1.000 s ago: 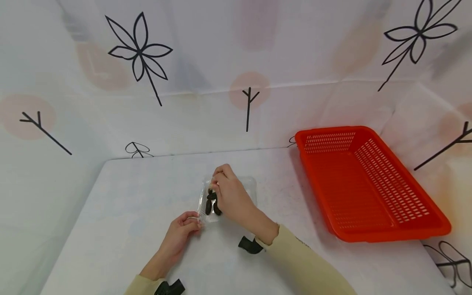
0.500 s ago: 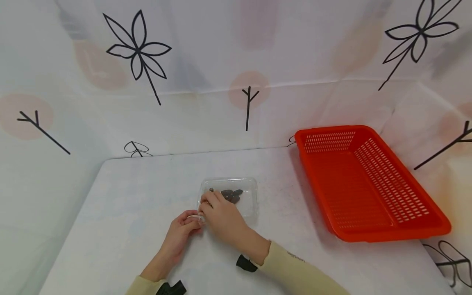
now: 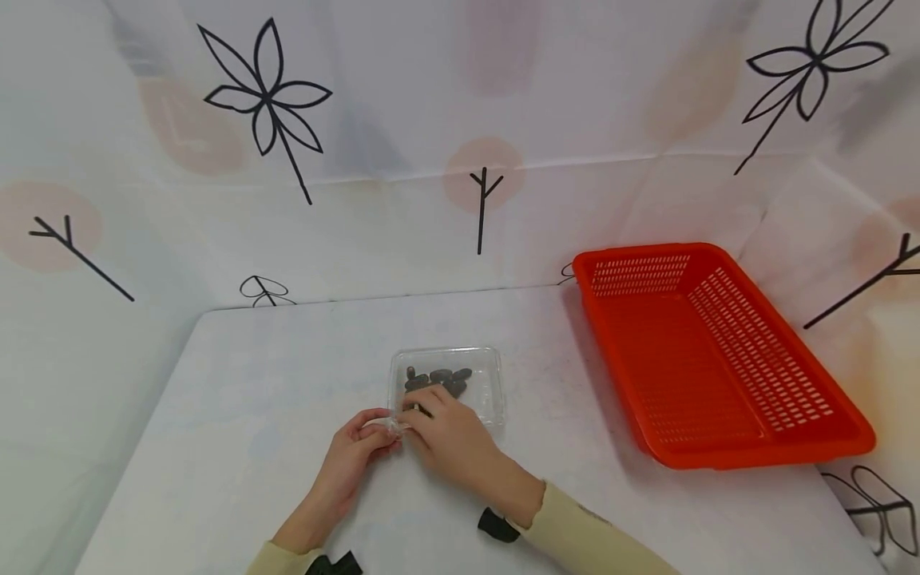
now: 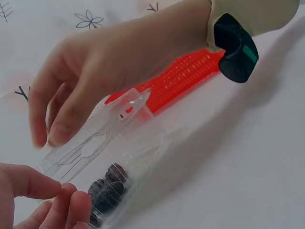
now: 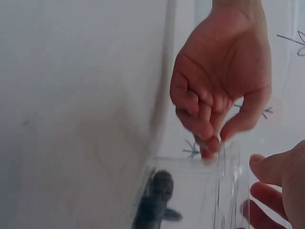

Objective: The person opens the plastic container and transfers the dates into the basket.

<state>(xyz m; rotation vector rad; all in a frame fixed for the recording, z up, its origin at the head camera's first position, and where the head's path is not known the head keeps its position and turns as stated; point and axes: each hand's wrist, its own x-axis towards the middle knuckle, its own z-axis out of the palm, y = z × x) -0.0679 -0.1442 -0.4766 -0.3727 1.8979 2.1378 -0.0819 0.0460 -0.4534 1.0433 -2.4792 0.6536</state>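
Observation:
A clear plastic box (image 3: 483, 403) on the white table holds several dark, oval pieces (image 3: 441, 375) that look like dried fruit; their exact kind is unclear. My left hand (image 3: 352, 459) pinches the box's near-left rim between thumb and fingers, as the right wrist view also shows. Over the near side of the box hangs my right hand (image 3: 456, 435), partly hiding the pieces. Its thumb and fingers (image 5: 267, 195) stand apart at the clear rim, with nothing seen between them. In the left wrist view, the dark pieces (image 4: 107, 193) show through the clear wall.
A red perforated plastic basket (image 3: 647, 359) stands at the right of the white table (image 3: 237, 415). Behind it hangs a pale cloth (image 3: 402, 224) with leaf drawings. Each wrist wears a black strap device (image 3: 497, 525).
My right hand has come from the box's far-left part down to its near-left rim, then slightly right. The dark pieces now show further right in the box. My left hand stays at the corner.

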